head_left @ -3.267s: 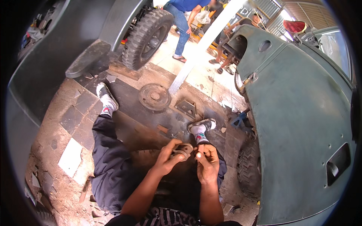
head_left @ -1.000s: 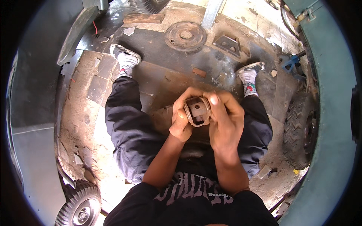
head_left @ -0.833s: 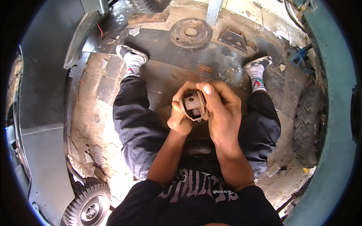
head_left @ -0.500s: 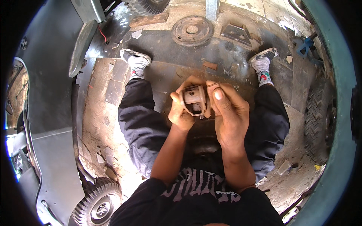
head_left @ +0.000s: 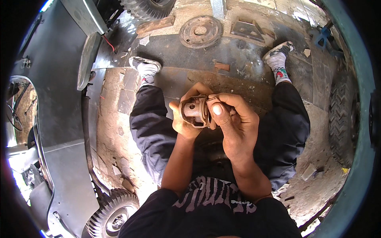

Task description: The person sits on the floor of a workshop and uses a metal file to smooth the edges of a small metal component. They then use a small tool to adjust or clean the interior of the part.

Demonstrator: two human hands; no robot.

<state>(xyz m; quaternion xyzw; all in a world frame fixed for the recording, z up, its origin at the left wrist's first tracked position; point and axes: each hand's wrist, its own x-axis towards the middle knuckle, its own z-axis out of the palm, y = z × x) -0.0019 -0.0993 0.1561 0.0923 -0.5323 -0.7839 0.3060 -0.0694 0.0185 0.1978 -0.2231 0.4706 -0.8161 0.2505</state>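
Observation:
My left hand [head_left: 186,129] is closed around a rusty metal part [head_left: 193,108] from below and behind. That part is a rounded, cage-like housing with a thick cylinder across its opening, and a dark hole shows in the cylinder. Against its right side, my right hand [head_left: 240,129] pinches a small brown flat piece [head_left: 212,102] between thumb and fingers. The piece looks folded over, and the thumb presses on it from above; its exact kind is unclear. My fingers hide the far side of the metal part.
Beyond my feet lie a rusty round plate [head_left: 201,31], a rusty metal bracket [head_left: 247,31] and a wooden block [head_left: 155,24]. A grey vehicle panel [head_left: 59,119] stands at left, above a tyre [head_left: 112,218]. Another tyre [head_left: 342,119] stands at right.
Both hands and the metal part have shifted slightly left in view. My right thumb and the brown piece have come closer against the metal part's side. The view has shifted a little.

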